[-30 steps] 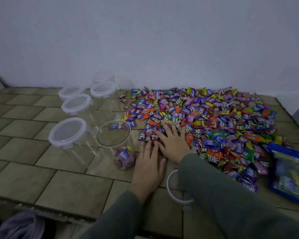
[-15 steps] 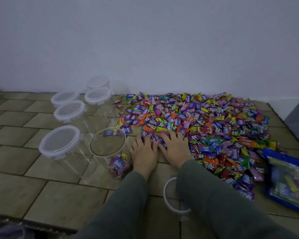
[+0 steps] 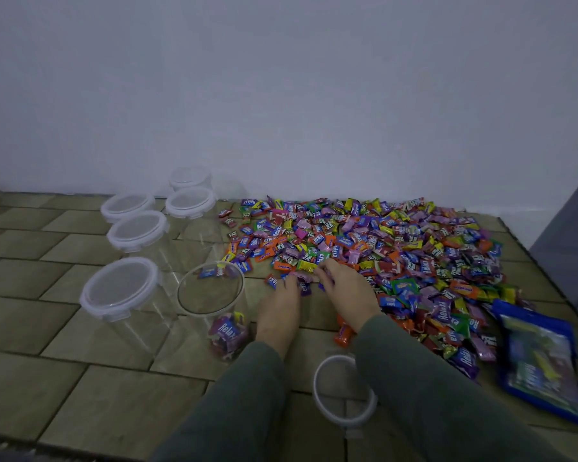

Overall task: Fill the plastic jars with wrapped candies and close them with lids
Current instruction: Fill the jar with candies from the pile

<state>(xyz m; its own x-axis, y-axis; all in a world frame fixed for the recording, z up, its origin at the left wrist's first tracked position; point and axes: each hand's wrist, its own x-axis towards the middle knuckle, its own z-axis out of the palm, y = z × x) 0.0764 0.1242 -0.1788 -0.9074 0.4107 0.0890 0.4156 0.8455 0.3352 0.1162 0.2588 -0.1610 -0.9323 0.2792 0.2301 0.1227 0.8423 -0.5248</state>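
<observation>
Both hands lay side by side at the near edge of the candy heap. The left hand (image 3: 277, 305) was palm down, its fingers bent into the sweets at the tips, and the right hand (image 3: 347, 290) sat just beside it, fingers curled over a few purple and pink wrappers. Whether either hand really had hold of any candy I could not tell, since the fingertips were buried in the wrappers. Dark green sleeves (image 3: 431, 388) ran back from both wrists.

The wrapped candies (image 3: 397, 248) spread in a wide bright pile across the tiled floor (image 3: 47, 328), reaching back to the pale wall (image 3: 281, 95). One orange candy (image 3: 342, 335) lay apart, just beside the right wrist.

Just left of the left hand stood the open jar (image 3: 211, 308), clear plastic, with a small clutch of candies (image 3: 226, 335) in its bottom (a purple one on top). Its loose lid (image 3: 344, 395), a white ring, lay on the floor near the person, partly under the right sleeve.

Further left and back stood the closed jars, all with white-rimmed lids on: the nearest (image 3: 121, 291) beside the open one, another (image 3: 137, 230) behind it, then three more (image 3: 191, 201) near the wall. A blue candy bag (image 3: 541, 358) lay flat at the right edge of the pile.
</observation>
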